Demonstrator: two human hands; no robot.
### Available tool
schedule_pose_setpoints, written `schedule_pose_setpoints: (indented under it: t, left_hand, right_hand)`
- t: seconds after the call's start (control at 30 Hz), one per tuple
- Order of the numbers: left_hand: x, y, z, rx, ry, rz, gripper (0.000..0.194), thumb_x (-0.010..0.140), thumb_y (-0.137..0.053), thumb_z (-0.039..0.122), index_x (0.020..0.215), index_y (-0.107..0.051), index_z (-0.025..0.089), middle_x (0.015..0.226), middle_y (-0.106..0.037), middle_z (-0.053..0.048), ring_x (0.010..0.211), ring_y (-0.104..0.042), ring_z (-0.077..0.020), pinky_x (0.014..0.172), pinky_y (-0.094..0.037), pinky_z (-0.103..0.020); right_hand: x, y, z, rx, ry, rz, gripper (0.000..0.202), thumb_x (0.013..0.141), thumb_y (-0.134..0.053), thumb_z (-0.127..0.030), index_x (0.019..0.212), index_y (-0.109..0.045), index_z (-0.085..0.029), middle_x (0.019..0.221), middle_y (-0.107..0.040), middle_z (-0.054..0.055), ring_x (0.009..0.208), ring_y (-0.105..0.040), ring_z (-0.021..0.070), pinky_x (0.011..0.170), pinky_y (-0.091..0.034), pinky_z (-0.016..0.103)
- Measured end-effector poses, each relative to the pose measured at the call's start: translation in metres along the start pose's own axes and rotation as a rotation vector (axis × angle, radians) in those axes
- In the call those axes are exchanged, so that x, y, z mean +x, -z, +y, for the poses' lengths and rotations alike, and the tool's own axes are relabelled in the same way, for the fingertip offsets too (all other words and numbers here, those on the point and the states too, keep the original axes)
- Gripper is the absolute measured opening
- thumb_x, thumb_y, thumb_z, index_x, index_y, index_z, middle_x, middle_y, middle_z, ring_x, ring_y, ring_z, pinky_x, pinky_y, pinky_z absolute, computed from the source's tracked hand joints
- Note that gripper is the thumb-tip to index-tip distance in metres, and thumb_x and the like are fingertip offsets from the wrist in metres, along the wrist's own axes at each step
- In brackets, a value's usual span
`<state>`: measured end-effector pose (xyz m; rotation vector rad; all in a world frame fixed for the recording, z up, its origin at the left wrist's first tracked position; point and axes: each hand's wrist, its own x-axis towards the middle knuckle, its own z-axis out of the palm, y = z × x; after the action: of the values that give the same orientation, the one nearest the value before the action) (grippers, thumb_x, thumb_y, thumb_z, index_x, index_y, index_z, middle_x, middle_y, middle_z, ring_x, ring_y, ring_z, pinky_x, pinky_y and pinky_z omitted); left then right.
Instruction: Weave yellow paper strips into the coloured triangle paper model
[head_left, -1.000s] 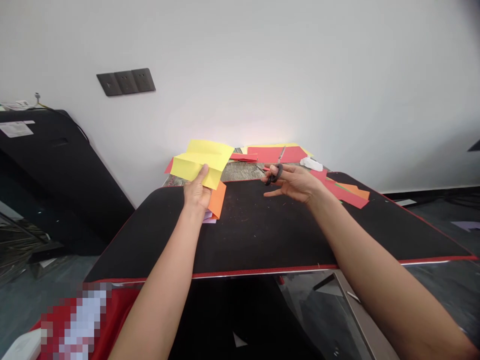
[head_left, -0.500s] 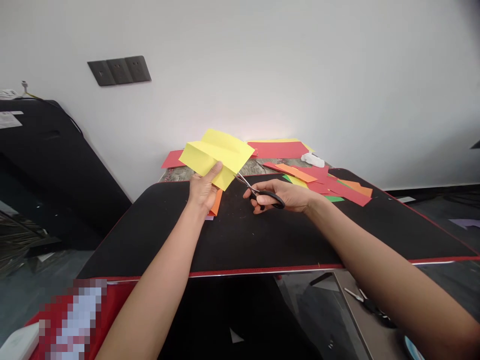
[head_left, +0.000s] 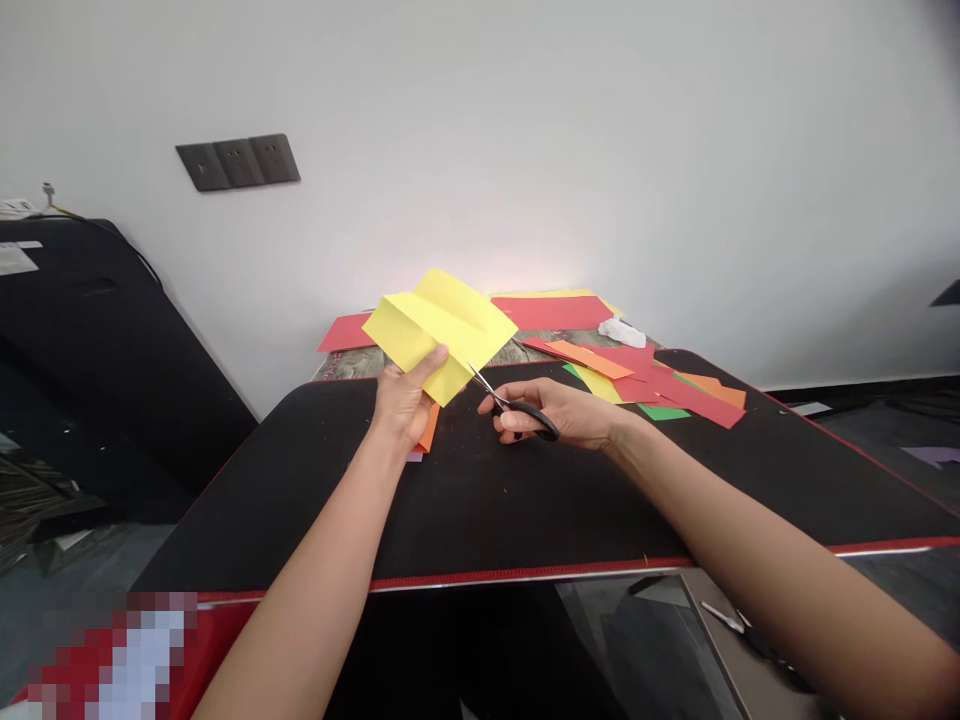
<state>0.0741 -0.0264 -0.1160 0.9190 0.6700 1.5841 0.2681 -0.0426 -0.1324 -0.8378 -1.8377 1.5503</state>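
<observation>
A creased sheet of yellow paper (head_left: 450, 320) is pinched in my left hand (head_left: 406, 402), thumb on top, raised above the black mat. My right hand (head_left: 536, 412) grips a pair of black-handled scissors (head_left: 534, 420). Their blades point up and left at the paper's lower right edge; whether they touch it I cannot tell. Below my left hand, an orange folded paper (head_left: 429, 430) shows in part, with a bit of light purple under it.
Red, orange, yellow and green paper strips (head_left: 694, 395) overlap at the mat's right rear. A crumpled white tissue (head_left: 622, 333) and red paper (head_left: 551, 311) lie near the wall. The black mat (head_left: 480, 520) has a red stitched edge.
The yellow paper has tilted slightly and sits a little lower and further right in view. The scissors have shifted slightly left and down. The whole view has shifted a little.
</observation>
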Motion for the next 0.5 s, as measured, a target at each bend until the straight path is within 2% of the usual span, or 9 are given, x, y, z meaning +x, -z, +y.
schedule_pose_setpoints:
  t: [0.07, 0.17, 0.33, 0.5]
  left_hand:
    - [-0.001, -0.001, -0.001, 0.037, 0.018, -0.008, 0.02, 0.089, -0.064, 0.019, 0.108, -0.064, 0.014, 0.107, -0.069, -0.007, 0.091, -0.068, -0.0185, 0.079, -0.058, -0.038]
    - [-0.002, -0.002, 0.0, 0.094, 0.055, -0.011, 0.022, 0.091, -0.061, 0.024, 0.111, -0.062, 0.014, 0.109, -0.066, -0.007, 0.091, -0.066, -0.0183, 0.077, -0.058, -0.037]
    - [-0.003, -0.002, 0.003, 0.17, 0.123, -0.029, 0.017, 0.091, -0.062, 0.022, 0.105, -0.063, 0.013, 0.103, -0.066, -0.006, 0.084, -0.066, -0.016, 0.071, -0.058, -0.033]
    - [-0.004, -0.003, 0.002, 0.147, 0.1, -0.018, 0.014, 0.082, -0.07, 0.017, 0.094, -0.066, 0.012, 0.09, -0.069, -0.003, 0.07, -0.066, -0.0137, 0.057, -0.057, -0.026]
  right_hand:
    - [0.001, -0.004, 0.0, 0.003, 0.007, 0.008, 0.049, 0.075, -0.076, -0.049, 0.106, -0.062, -0.014, 0.079, -0.059, 0.0, 0.07, -0.057, 0.0107, 0.067, -0.047, 0.026]
    - [0.003, -0.01, -0.001, 0.011, 0.002, 0.021, 0.051, 0.075, -0.075, -0.051, 0.107, -0.061, -0.014, 0.076, -0.06, 0.0, 0.069, -0.057, 0.0107, 0.066, -0.047, 0.026]
    - [0.004, -0.015, 0.0, 0.033, -0.01, 0.05, 0.055, 0.073, -0.075, -0.054, 0.107, -0.061, -0.013, 0.075, -0.061, 0.0, 0.07, -0.058, 0.011, 0.066, -0.047, 0.026]
    - [0.005, -0.014, 0.001, 0.045, -0.009, 0.054, 0.053, 0.072, -0.077, -0.053, 0.105, -0.062, -0.013, 0.073, -0.063, 0.0, 0.068, -0.057, 0.0112, 0.068, -0.046, 0.027]
